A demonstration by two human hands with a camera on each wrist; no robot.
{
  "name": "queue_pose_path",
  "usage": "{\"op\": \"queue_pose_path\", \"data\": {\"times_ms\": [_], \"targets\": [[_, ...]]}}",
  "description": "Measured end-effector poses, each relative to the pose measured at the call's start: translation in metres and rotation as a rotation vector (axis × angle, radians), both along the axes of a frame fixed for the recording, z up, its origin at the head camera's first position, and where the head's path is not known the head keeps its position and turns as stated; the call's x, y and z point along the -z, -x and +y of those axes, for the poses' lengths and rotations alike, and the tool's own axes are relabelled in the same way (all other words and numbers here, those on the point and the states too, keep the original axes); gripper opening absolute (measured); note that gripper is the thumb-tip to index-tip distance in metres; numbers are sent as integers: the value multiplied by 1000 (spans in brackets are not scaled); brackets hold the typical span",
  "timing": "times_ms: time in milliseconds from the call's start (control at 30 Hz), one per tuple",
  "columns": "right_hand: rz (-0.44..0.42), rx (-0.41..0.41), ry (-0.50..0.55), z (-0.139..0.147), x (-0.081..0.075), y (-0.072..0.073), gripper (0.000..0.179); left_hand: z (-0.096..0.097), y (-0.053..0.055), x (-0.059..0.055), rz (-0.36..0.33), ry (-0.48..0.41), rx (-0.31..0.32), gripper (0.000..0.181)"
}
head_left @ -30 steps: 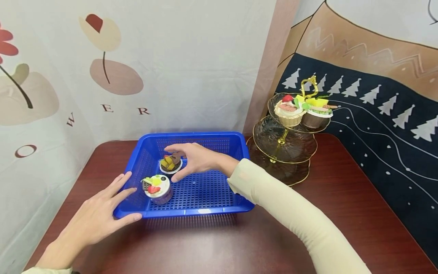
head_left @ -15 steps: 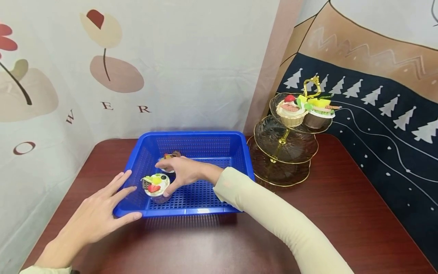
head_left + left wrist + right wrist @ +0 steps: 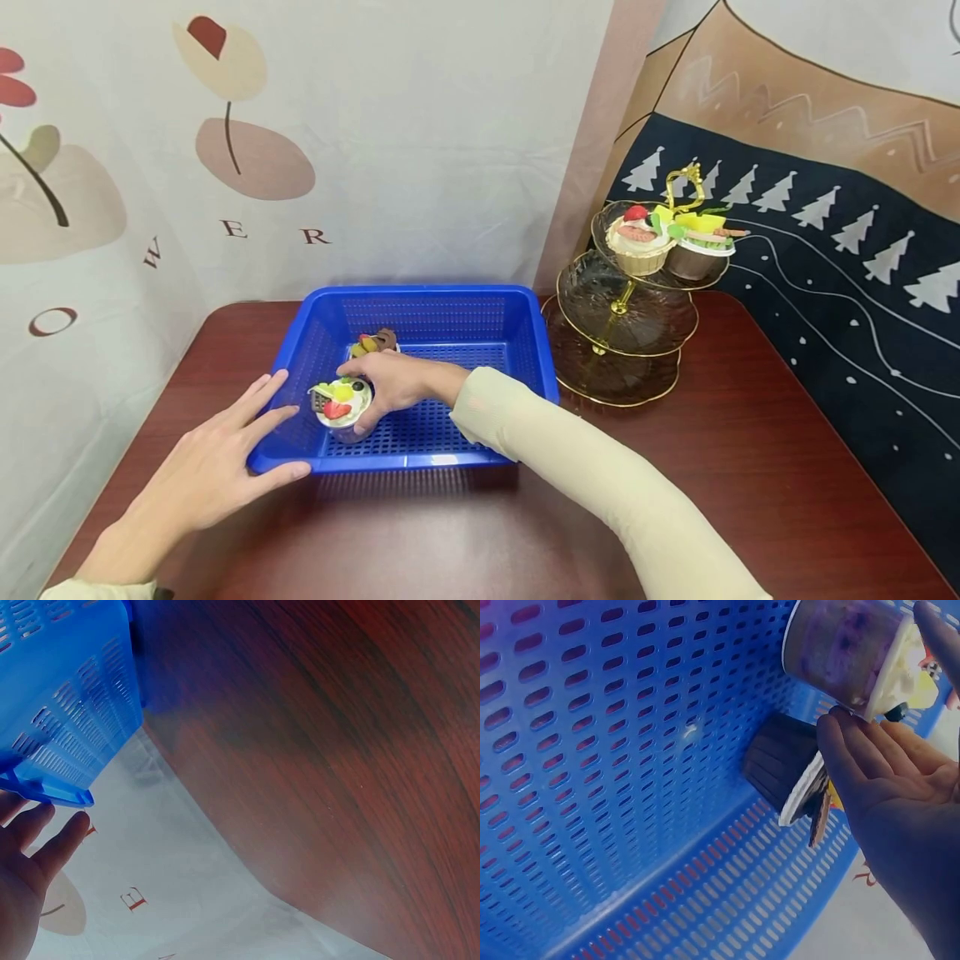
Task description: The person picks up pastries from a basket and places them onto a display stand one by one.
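A blue perforated plastic basket (image 3: 435, 461) sits on the table. My left hand (image 3: 206, 467) lies with straight, spread fingers at its left rim. In the basket's near left corner stands a dessert cup with white cream, strawberry and yellow fruit (image 3: 342, 406), its side purple and brown in the right wrist view. My right hand (image 3: 397, 383) pinches this cup, thumb on the near side and fingers on the far side near the rim. Behind it is a brown cupcake (image 3: 780, 765) with yellow fruit and chocolate topping, partly hidden by my right hand in the head view.
A three-tier glass stand (image 3: 626, 312) with gold edges stands to the basket's right. Its top tier bears a cream cupcake (image 3: 637, 246) and a brown fruit cupcake (image 3: 697, 250). The dark red wooden table (image 3: 675, 492) meets printed cloth walls behind.
My right hand has moved left and down from above the basket onto the cream dessert cup, its fingers and thumb closing in around it. The left hand keeps its place.
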State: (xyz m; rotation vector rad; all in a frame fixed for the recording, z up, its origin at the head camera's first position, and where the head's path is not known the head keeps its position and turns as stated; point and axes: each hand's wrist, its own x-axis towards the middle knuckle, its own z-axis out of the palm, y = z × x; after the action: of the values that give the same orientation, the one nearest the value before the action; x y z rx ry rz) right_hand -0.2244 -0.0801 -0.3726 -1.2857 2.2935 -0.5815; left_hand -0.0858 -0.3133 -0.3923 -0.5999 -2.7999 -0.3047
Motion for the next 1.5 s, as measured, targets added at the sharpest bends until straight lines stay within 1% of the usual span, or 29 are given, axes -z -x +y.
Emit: {"op": "queue_pose_path", "data": {"times_ms": [167,333,500,600,700,800,967,1100,1167,1267,1400,1500], "targets": [[71,-20,-32,-6,1,0,76,-1,1,-2,6,-2,11,71],[116,-13,-48,-10,4,-2,71,-1,1,-3,14,-5,15,71],[101,-8,-27,-8,4,-6,61,0,-1,-2,-2,-2,2,70],[37,16,9,-5,1,-8,59,0,-1,-2,-12,3,-6,70],[-34,31,70,0,-6,-10,59,0,-1,-1,-8,3,-9,71],[-61,27,125,7,-16,-11,60,0,-1,-1,-3,4,-9,71],[-32,31,171,23,-39,-13,61,1,-2,-1,-10,8,-10,70],[6,55,207,41,-56,-15,63,1,-2,-1,-21,9,-14,70],[23,81,234,53,-63,-17,65,2,-2,-1,-22,12,-15,70],[66,148,274,72,-70,-19,68,2,-2,-1,-20,12,-14,70],[142,279,335,100,-75,-22,69,1,-2,-1,-16,1,-10,70],[181,366,395,122,-76,-22,70,1,-2,-1,-11,-3,-11,70]]}}
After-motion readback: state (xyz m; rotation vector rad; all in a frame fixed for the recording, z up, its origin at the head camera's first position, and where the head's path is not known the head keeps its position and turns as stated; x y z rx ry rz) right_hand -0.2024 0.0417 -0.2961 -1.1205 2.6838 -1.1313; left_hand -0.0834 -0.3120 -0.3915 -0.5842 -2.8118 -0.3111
